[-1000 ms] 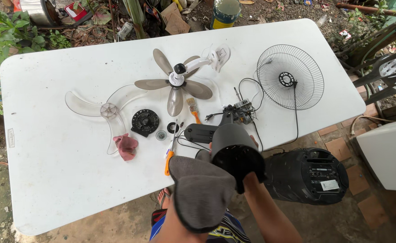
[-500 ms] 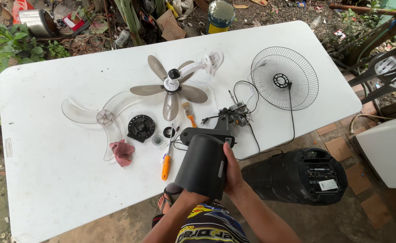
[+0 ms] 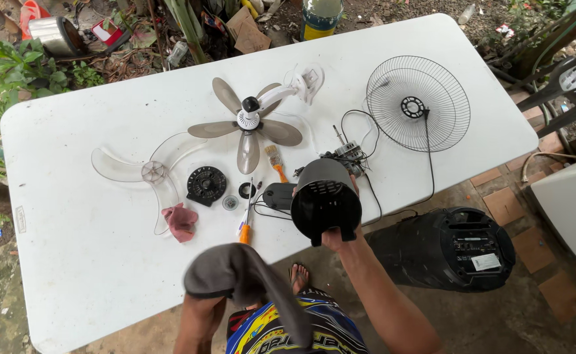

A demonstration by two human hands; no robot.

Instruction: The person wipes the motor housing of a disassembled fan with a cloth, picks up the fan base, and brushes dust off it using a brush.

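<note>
Below the table's near edge, right hand [image 3: 336, 237] gripping the rim of a black cylindrical motor housing [image 3: 325, 200], fingers curled around its lower lip, vented open end tipped toward the camera, seemingly so the inside faces up for viewing or wiping. Held clear of the tabletop, just in front of the loose parts. To the left and lower, left hand [image 3: 204, 303] bunched under a grey cloth [image 3: 235, 275], closed around it so the fabric drapes over the fingers; hand itself mostly hidden.

Just behind the housing, on the white folding table [image 3: 72, 275]: a small black box [image 3: 277, 195] with wires, an orange-handled screwdriver [image 3: 246, 226], and an exposed motor [image 3: 347, 154] with dark cable trailing off the edge. Farther left, a round black cap [image 3: 206, 185], two small rings beside it, a pink rag [image 3: 180, 221], and a clear three-blade fan blade [image 3: 140, 172]. Toward the middle, a small paintbrush [image 3: 275, 160] and a grey five-blade fan [image 3: 249, 124] on a white hub. Well to the right, a wire fan guard [image 3: 418, 103] lying flat. Parts spread apart in separate spots, apparently to keep each within reach.

On the ground to the right, a large black cylindrical speaker [image 3: 452, 249] on its side.
</note>
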